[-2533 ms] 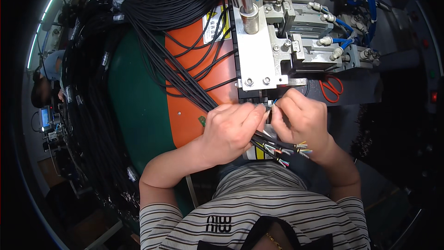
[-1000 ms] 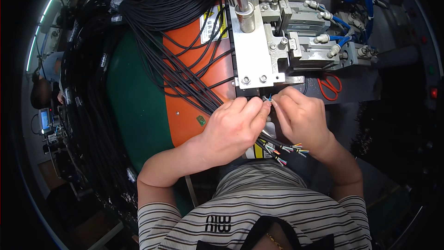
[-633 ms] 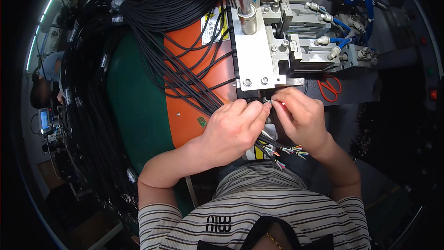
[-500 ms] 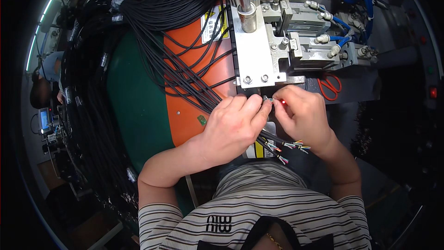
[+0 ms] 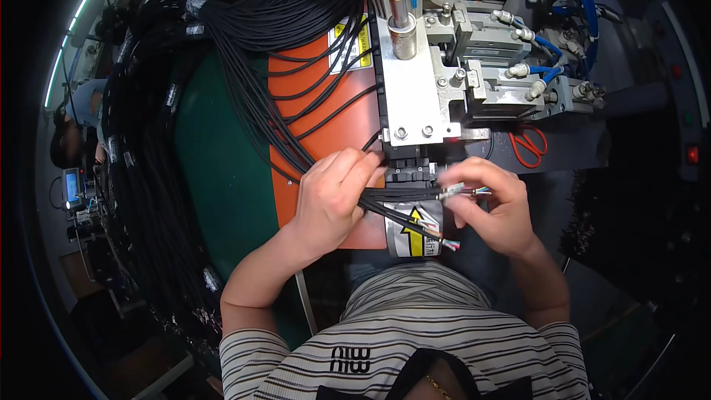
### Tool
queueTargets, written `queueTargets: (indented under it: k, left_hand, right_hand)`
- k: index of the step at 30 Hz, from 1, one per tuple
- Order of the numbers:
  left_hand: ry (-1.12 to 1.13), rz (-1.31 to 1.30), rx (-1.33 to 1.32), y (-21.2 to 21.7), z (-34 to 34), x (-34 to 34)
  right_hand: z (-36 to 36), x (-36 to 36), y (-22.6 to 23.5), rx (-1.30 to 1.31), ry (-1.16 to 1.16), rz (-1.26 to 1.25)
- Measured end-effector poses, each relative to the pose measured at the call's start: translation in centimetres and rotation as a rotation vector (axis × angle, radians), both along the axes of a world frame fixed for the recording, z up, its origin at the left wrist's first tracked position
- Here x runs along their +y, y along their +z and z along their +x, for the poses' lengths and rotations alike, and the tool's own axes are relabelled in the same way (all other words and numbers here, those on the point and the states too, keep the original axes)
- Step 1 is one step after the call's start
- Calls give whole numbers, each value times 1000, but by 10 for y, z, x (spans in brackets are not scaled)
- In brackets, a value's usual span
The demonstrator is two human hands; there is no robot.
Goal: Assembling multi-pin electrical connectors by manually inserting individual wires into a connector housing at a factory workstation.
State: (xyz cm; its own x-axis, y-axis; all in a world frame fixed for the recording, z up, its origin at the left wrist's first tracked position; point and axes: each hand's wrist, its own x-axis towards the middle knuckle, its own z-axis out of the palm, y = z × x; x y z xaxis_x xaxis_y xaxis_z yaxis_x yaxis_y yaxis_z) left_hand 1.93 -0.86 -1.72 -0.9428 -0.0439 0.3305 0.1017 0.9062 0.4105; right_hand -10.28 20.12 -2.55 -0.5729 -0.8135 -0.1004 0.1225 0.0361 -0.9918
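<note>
My left hand (image 5: 329, 196) is closed around a group of black cables (image 5: 396, 194), just left of a black slotted block (image 5: 407, 170). The cables reach rightward out of its fingers. Their stripped ends show thin coloured wires (image 5: 448, 244). My right hand (image 5: 496, 204) is curved around other cable ends (image 5: 453, 191), thumb and fingers apart; its fingertips are slightly blurred. Above the block stands a machine's white metal plate (image 5: 411, 96) with bolts along its lower edge.
A large bundle of black cables (image 5: 296, 0) lies at the far left over an orange panel (image 5: 329, 222) and a green surface (image 5: 218, 126). Pneumatic cylinders (image 5: 496, 89) with blue hoses (image 5: 589, 0) stand at the back right. Red-handled scissors (image 5: 528, 148) lie beside them.
My hands have come apart from their meeting point under the plate. The left moved left, the right slightly down and right. The black block is now uncovered, and the cables in my left hand show more fully.
</note>
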Motion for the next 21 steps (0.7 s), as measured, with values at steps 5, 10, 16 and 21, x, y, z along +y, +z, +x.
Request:
queueTargets:
  k: [5,10,16,21]
  left_hand:
    - [-229,223,18,13,-4,16]
    - [-197,297,32,13,-5,15]
    - [-213,327,-35,12,-16,19]
    - [-254,200,101,6,-15,23]
  right_hand:
    - [8,-9,-7,70,-71,-132]
    - [8,-8,-10,-190,-157,-219]
    - [4,-12,-6,-150,-107,-260]
    - [-11,-8,-10,-837,78,-242]
